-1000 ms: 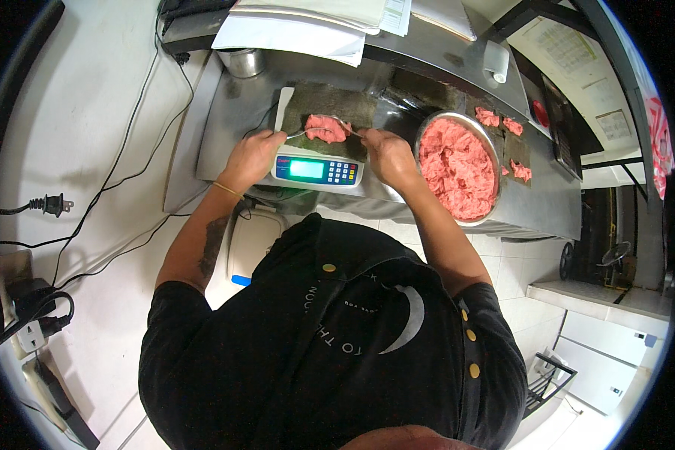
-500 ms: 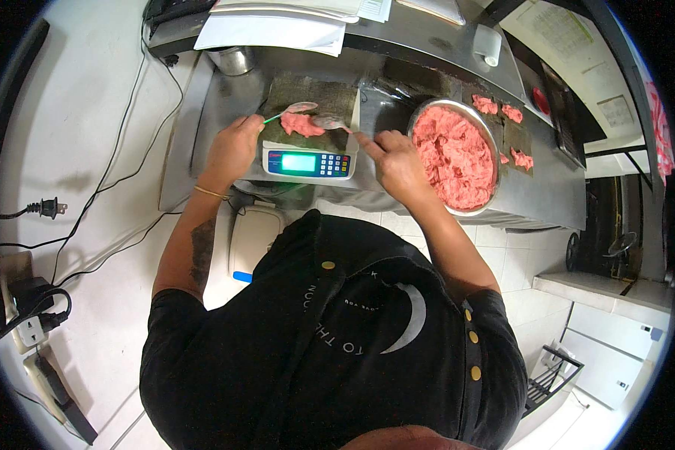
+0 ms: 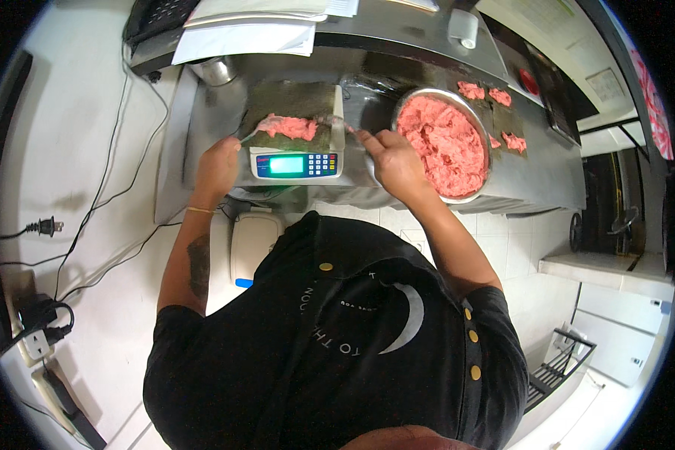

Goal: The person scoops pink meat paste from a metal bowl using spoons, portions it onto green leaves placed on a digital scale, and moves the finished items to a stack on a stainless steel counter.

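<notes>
A dark green seaweed sheet lies on the digital scale, whose display glows. On the sheet sits a lump of pink minced paste, stretched sideways. My left hand is closed around the handle of a spoon that reaches the paste's left end. From the other side, my right hand grips a second spoon, its blurred bowl at the paste's right end. Just right of that hand stands a large metal bowl filled with the same pink paste.
Beyond the bowl lie more seaweed sheets bearing small pink lumps. A metal cup stands at the back left of the steel table. Papers overhang the shelf above. Black cables run along the left wall.
The left spoon has moved from the paste's top to its left end. The lump is now longer and spread leftward. My right hand stays beside the scale with its spoon. The view has shifted slightly.
</notes>
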Demonstrator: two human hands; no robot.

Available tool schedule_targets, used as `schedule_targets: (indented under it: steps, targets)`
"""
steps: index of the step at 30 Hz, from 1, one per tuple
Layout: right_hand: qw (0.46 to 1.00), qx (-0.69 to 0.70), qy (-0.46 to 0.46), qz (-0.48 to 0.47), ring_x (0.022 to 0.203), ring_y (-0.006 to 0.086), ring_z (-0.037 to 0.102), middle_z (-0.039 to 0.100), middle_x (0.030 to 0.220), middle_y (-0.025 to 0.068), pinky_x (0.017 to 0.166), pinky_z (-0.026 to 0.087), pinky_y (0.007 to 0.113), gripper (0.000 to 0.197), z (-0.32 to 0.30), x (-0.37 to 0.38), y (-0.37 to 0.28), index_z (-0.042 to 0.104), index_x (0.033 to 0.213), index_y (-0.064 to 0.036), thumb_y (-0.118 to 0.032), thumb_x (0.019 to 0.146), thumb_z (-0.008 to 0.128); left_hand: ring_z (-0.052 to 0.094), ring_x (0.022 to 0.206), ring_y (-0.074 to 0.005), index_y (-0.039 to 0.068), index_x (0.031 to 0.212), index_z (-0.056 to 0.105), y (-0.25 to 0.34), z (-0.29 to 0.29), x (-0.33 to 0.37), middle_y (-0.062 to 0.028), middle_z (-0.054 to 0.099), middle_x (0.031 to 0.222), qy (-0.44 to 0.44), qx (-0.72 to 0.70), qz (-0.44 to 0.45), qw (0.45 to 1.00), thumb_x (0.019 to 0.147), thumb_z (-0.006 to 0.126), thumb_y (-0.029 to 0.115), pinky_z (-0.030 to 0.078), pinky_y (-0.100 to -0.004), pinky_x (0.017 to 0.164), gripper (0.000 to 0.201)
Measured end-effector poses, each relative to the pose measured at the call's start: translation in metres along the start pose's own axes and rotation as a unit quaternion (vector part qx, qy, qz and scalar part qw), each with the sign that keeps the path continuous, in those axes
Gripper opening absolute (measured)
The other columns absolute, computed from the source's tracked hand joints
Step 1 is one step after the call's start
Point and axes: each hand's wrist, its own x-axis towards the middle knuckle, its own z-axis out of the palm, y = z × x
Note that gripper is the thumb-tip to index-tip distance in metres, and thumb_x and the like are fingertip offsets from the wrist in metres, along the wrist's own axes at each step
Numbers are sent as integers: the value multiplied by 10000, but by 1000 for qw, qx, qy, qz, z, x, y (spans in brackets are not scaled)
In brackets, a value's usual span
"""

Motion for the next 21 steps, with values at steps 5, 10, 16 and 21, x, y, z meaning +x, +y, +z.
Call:
schedule_targets:
  steps: [5, 10, 16, 21]
  targets:
    - [983, 30, 142, 108, 924, 384, 693, 708, 961, 170, 781, 555, 510, 392, -42, -43, 34, 664, 1223, -62, -22, 835, 630, 719, 874, -373, 38, 1117, 701, 31, -4, 2, -208, 726, 1019, 86, -45, -84, 992, 1035, 596, 180, 564, -422, 773, 194]
    - [957, -111, 105, 248, 846, 397, 704, 731, 918, 182, 778, 524, 538, 236, -90, -106, 94, 681, 1147, -111, -72, 951, 556, 722, 871, -350, 31, 1146, 701, 97, 18, 25, -198, 732, 1014, 61, -156, 17, 986, 1033, 614, 152, 563, -406, 781, 187]
    - [942, -111, 14, 315, 858, 425, 723, 742, 910, 204, 748, 561, 560, 193, -103, -106, 152, 703, 1062, -122, -208, 954, 567, 706, 912, -388, 71, 1193, 692, 182, 74, 76, -170, 723, 1024, -36, -189, 170, 967, 1027, 602, 127, 562, -456, 806, 197]
    - [964, -139, -81, 210, 826, 387, 743, 757, 876, 186, 728, 589, 521, 197, -90, -76, 163, 730, 1025, -140, -214, 928, 575, 692, 917, -421, 145, 1202, 682, 221, 106, 95, -153, 673, 999, -110, -54, 212, 970, 1016, 542, 129, 561, -523, 794, 232]
